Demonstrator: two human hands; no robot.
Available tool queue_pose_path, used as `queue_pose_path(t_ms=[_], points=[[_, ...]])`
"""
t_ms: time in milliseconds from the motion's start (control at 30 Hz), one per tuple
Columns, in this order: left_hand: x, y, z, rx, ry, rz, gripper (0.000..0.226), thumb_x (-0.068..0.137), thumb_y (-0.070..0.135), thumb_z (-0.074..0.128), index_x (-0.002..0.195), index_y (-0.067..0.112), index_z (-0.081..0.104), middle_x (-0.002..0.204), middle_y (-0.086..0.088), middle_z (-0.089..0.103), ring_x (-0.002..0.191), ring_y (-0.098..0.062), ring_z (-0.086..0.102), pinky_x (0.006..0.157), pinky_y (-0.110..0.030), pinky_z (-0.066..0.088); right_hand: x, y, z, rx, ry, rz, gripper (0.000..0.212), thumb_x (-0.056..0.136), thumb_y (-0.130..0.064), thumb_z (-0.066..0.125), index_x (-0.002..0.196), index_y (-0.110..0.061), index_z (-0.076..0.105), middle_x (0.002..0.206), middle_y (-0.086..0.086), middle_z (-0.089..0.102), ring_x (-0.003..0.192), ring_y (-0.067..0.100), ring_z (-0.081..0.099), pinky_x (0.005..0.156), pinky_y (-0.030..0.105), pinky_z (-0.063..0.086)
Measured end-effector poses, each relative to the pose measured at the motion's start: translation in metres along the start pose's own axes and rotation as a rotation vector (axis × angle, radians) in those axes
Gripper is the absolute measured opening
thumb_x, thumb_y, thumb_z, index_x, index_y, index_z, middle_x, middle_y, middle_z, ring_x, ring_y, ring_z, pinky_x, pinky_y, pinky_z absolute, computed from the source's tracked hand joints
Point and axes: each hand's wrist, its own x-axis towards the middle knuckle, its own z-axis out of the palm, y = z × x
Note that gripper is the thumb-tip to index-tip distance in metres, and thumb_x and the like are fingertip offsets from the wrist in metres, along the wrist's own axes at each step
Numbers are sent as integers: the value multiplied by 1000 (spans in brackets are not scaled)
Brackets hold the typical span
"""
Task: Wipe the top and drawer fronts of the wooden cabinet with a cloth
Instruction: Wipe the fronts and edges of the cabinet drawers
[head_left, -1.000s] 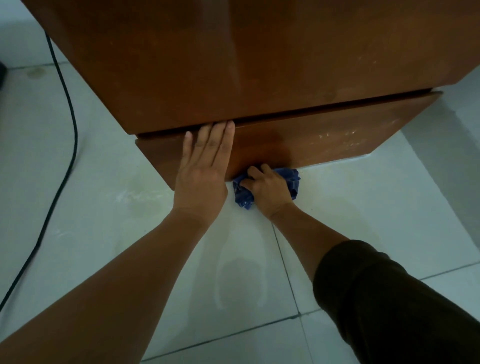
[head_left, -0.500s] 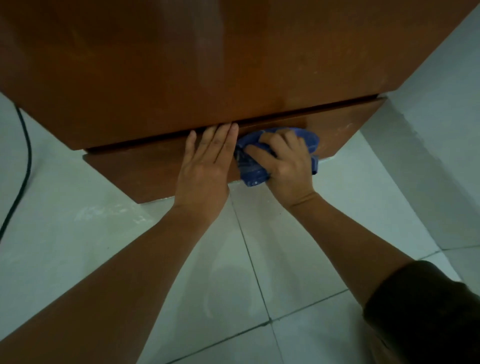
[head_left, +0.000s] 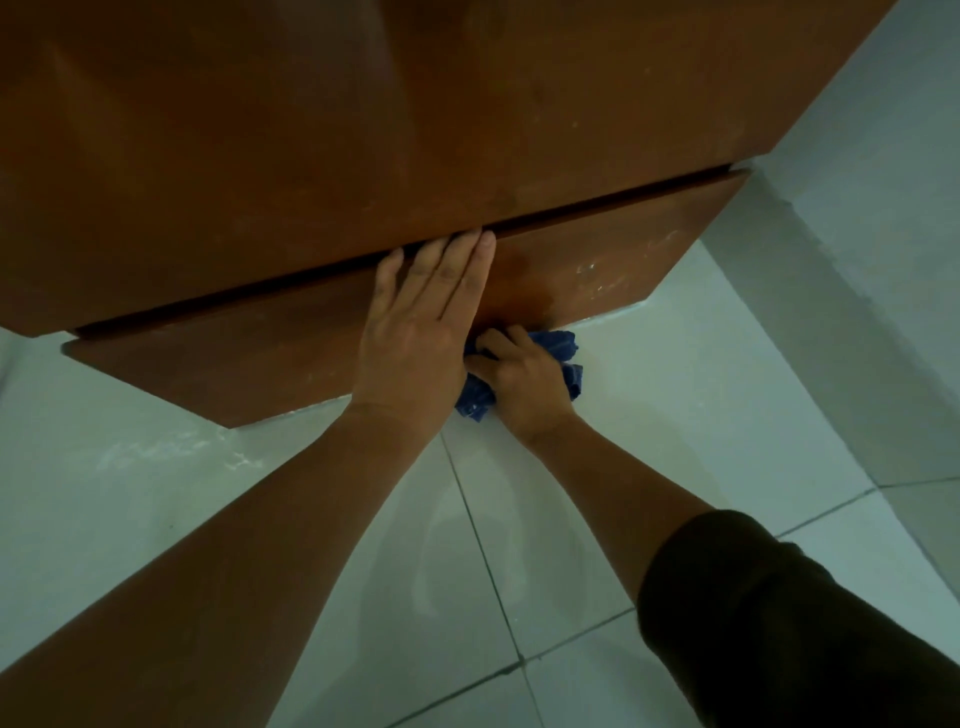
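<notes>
The brown wooden cabinet (head_left: 363, 130) fills the upper half of the head view. Its lowest drawer front (head_left: 613, 260) slopes down to the floor, with pale smudges near its right end. My left hand (head_left: 421, 322) lies flat on that drawer front, fingers straight, fingertips at the gap below the drawer above. Just right of it, my right hand (head_left: 519, 379) grips a crumpled blue cloth (head_left: 558, 345) at the drawer's bottom edge, close to the floor. Most of the cloth is hidden under the hand.
Pale floor tiles (head_left: 675, 395) with grout lines spread below the cabinet. A light wall (head_left: 883, 182) rises at the right, close to the cabinet's right corner. My dark sleeve (head_left: 779, 623) covers the lower right.
My right hand has brought the cloth down from the top of the lowest drawer front to its bottom edge. My left hand stays flat on the same drawer. The camera has shifted slightly.
</notes>
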Motion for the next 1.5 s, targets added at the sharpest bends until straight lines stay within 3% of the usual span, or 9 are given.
queue_pose_path(t_ms=[100,300,467,700,900,1067,1200,1333,1500], points=[[3,0,0,-9,1,21,77,74,6,66,144,8,33,147,-7,42,136,-24,38,111,-40,18,-4,7,-35,15,206,-72,11,75,-7,70,83,-8,77,86,11,71,72,29,60,59,31,50],[10,7,-1,-24,-43,35,91,63,2,74,144,9,34,147,-6,42,135,-24,39,109,-41,18,16,40,-100,-115,532,-33,18,78,-14,79,94,-18,74,92,12,71,88,25,48,69,36,39],[19,18,4,-28,-24,37,82,69,2,64,145,10,33,147,-5,41,135,-23,38,109,-40,17,13,53,-69,-90,471,-44,9,82,-7,71,88,-10,77,89,16,70,83,30,58,68,38,50],[27,31,13,-10,24,17,68,79,8,38,147,13,30,150,-2,37,137,-21,34,110,-40,17,-13,64,-23,-59,162,68,19,78,-14,59,79,-12,78,79,10,66,69,29,63,55,32,53],[38,43,18,7,34,15,63,85,13,40,147,14,29,150,-1,37,137,-20,35,109,-40,18,-12,70,-15,63,-95,247,20,60,-2,78,76,-13,78,74,10,64,62,31,60,49,37,55],[41,48,17,-6,12,22,70,80,10,49,147,14,29,149,-1,37,136,-20,37,109,-40,22,-23,68,-72,35,314,150,15,70,-1,78,85,-4,77,91,16,66,79,32,62,70,34,51],[46,52,19,-13,12,45,74,77,7,56,147,15,31,149,0,39,135,-19,38,109,-41,25,-4,84,-105,-33,622,86,11,80,-1,75,91,-2,75,104,8,51,90,29,55,74,39,51],[50,59,22,-24,59,11,65,82,8,49,145,14,34,146,0,43,132,-20,42,107,-41,23,11,95,-90,-46,622,79,11,81,0,73,90,-4,76,95,16,63,87,32,57,77,35,49],[50,62,27,14,103,-5,65,83,8,46,145,17,33,146,2,42,131,-19,42,106,-39,20,-17,105,-55,-71,374,97,15,74,-2,74,88,-7,77,86,18,68,81,34,65,76,36,51]])
